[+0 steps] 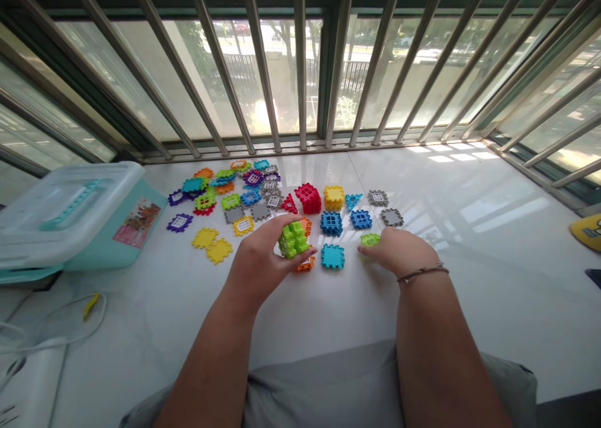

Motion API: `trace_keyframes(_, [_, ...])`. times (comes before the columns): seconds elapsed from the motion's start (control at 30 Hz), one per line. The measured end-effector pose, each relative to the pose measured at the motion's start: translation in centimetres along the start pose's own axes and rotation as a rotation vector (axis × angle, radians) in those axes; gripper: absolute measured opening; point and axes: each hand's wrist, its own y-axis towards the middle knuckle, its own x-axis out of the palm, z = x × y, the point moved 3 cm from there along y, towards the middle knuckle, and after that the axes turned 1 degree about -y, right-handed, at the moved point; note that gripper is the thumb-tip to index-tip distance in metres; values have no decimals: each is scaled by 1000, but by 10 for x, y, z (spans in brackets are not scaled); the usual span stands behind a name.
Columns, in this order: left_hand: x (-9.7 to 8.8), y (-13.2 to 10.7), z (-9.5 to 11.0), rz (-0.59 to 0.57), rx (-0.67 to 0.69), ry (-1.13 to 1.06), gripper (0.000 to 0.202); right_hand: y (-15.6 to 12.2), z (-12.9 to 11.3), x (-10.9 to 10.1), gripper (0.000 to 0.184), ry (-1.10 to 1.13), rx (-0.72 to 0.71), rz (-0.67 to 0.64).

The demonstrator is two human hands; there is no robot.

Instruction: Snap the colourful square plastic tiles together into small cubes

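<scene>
A thick stack of lime-green interlocking plastic tiles (293,240) is gripped between the thumb and fingers of my left hand (258,253), raised a little over the table. Orange tiles (306,264) show partly behind and below it. Further right, my right hand (401,251) is closed at the edge of a green window tile (370,239) low over the tabletop; its far fingertips are hidden. Between my hands sit a turquoise tile stack (332,256) and a dark blue window-tile stack (331,223).
Red (308,198) and yellow (334,197) stacks stand behind, with blue window tiles (361,219) and grey tiles (392,217) to their right. A mixed tile pile (235,190) spreads left. A lidded turquoise box (98,228) stands far left; metal bars (300,71) line the back.
</scene>
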Motion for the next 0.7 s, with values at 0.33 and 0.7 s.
trace_keyframes(0.33, [3,-1,-1,-16,-9,7,54,11,14,3,70,-4,65,28])
trace_keyframes(0.7, [3,-1,-1,-39,6,0,54,19,16,6,64,6,77,11])
